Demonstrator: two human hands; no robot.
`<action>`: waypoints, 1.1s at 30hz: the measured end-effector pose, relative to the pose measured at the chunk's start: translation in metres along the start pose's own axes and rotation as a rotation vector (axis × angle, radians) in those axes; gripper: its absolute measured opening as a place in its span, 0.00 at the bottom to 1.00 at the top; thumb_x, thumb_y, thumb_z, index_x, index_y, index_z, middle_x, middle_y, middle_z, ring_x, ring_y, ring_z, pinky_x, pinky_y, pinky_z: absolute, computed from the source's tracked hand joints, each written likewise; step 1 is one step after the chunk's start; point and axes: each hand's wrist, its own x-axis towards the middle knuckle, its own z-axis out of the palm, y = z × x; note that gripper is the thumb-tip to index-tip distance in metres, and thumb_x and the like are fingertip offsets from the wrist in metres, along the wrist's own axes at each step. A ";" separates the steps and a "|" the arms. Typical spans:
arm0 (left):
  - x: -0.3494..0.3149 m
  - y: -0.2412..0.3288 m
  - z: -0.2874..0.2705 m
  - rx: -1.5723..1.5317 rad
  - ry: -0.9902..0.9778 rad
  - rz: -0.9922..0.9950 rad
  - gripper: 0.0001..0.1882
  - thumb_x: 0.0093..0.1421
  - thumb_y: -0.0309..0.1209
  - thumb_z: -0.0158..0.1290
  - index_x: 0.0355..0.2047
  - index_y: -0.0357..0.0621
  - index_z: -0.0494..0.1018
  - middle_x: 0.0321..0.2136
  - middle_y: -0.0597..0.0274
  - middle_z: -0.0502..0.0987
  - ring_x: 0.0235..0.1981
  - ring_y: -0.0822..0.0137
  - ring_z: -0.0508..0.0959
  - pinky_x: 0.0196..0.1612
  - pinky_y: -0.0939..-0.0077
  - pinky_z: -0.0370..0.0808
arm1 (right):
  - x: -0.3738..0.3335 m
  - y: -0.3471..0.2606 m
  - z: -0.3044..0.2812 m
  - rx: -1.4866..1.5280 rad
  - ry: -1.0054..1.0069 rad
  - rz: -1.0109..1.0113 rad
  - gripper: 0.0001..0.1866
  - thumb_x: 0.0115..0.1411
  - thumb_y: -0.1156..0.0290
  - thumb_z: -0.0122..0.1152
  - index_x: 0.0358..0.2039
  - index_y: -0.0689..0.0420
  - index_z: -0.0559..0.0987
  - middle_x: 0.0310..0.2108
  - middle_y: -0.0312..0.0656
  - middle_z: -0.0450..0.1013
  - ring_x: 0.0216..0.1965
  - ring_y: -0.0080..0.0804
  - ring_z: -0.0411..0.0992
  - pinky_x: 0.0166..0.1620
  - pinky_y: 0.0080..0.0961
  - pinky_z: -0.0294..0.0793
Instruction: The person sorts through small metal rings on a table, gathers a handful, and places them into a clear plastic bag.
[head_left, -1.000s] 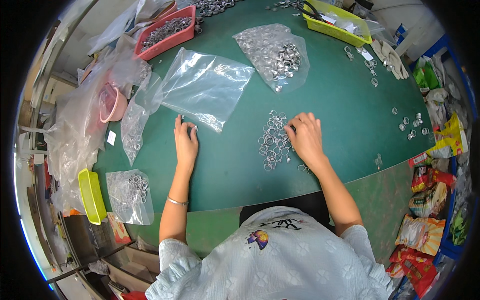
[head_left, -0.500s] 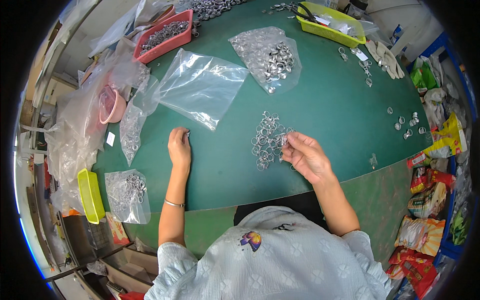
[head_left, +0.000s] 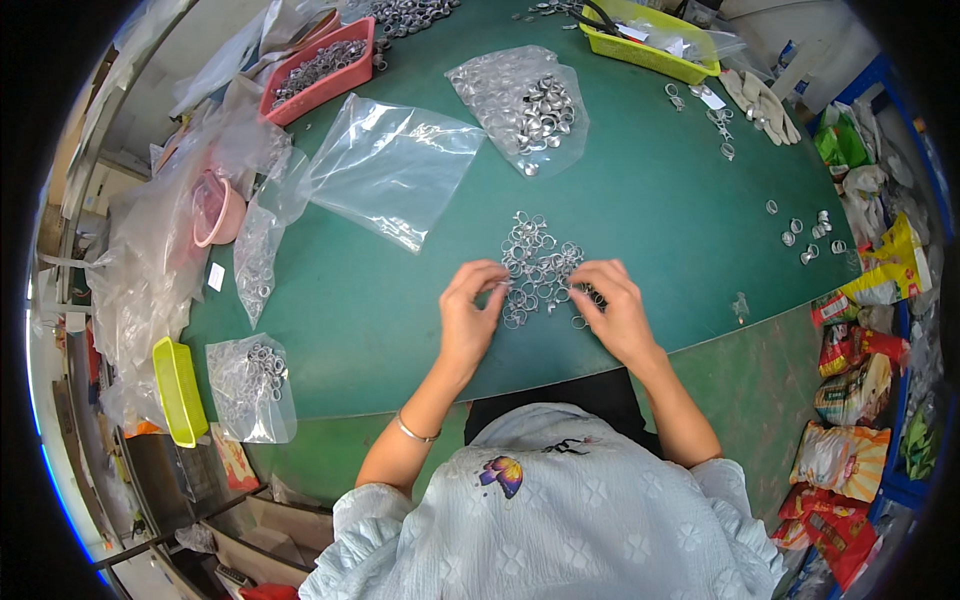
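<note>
1. A white slip [head_left: 216, 276] lies on the green worktop [head_left: 350, 345]; any writing is too small to read.
2. Left hand [head_left: 467, 312]: fingers curled toward the thumb at the pile's left edge; cannot tell whether it grips a ring.
3. Silver rings [head_left: 540, 266] lie heaped between both hands.
4. Dark lettering [head_left: 568, 446] on the shirt [head_left: 600, 530], creased.
5. Right hand [head_left: 620, 315]: bent at the pile's right edge; grip unclear.
6. Colourful printed packets [head_left: 842, 466].

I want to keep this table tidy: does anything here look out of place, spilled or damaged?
Possibly: a few loose rings lie scattered near the right edge of the table, apart from the ring pile between the left hand and right hand, so they look stray. No damage stands out.
</note>
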 end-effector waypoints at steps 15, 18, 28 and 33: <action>0.037 -0.031 0.038 0.202 -0.357 0.236 0.16 0.61 0.26 0.44 0.50 0.38 0.66 0.52 0.49 0.67 0.58 0.51 0.61 0.62 0.57 0.53 | 0.011 0.010 -0.001 -0.176 -0.338 -0.071 0.64 0.30 0.58 0.77 0.63 0.63 0.46 0.64 0.54 0.43 0.66 0.51 0.40 0.65 0.41 0.46; 0.026 -0.024 0.032 0.126 -0.222 0.287 0.18 0.58 0.25 0.49 0.49 0.38 0.67 0.52 0.50 0.67 0.58 0.50 0.62 0.61 0.55 0.54 | 0.028 0.025 -0.006 -0.136 -0.410 -0.128 0.65 0.30 0.55 0.77 0.63 0.64 0.45 0.64 0.54 0.43 0.66 0.52 0.40 0.64 0.42 0.46; 0.073 -0.073 -0.045 1.115 0.170 -0.033 0.23 0.49 0.25 0.52 0.48 0.37 0.66 0.57 0.44 0.58 0.62 0.45 0.52 0.60 0.40 0.48 | 0.038 -0.003 0.019 -0.379 -0.548 -0.399 0.55 0.28 0.50 0.75 0.60 0.49 0.61 0.60 0.52 0.52 0.60 0.61 0.48 0.60 0.54 0.50; 0.075 -0.082 -0.049 1.017 0.159 -0.024 0.21 0.49 0.24 0.50 0.47 0.37 0.67 0.53 0.46 0.63 0.59 0.49 0.58 0.61 0.44 0.49 | 0.036 0.005 0.022 -0.368 -0.506 -0.403 0.51 0.29 0.51 0.75 0.57 0.49 0.64 0.58 0.52 0.54 0.58 0.62 0.51 0.58 0.53 0.53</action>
